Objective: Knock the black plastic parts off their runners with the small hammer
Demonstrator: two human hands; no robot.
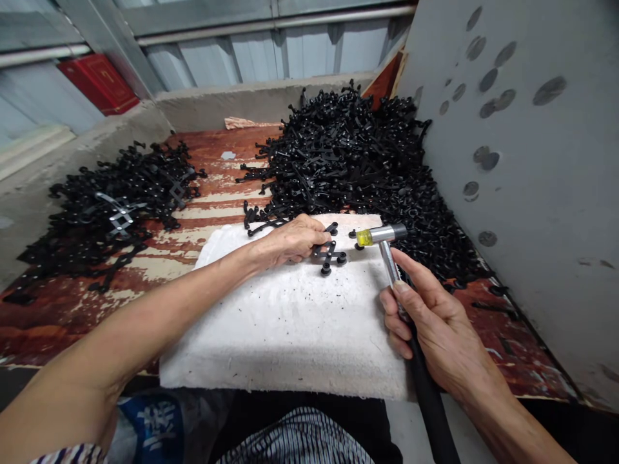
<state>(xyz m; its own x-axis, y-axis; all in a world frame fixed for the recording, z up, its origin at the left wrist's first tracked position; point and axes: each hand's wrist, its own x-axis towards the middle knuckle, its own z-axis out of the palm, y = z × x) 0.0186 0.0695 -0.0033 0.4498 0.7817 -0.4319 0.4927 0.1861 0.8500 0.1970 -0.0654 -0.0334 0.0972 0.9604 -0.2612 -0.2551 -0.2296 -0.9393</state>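
My left hand (300,237) is closed on a black jointed linkage (330,252) with round ends, just above a white cloth (290,328). Gripped in my right hand (430,309) is a mallet (387,233) with a metal head, one yellow face and one black face. Its long black handle runs down toward my lap. The mallet's yellow face points left, close to small round black parts (358,240) on the cloth. A gap separates the mallet head from the linkage in my left hand.
A large heap of black linkage parts (338,148) lies at the back right. Another pile (126,193) is on the left of the worn reddish board (213,161). On the right stands a grey panel (522,167). A red box (99,84) rests on the back-left ledge.
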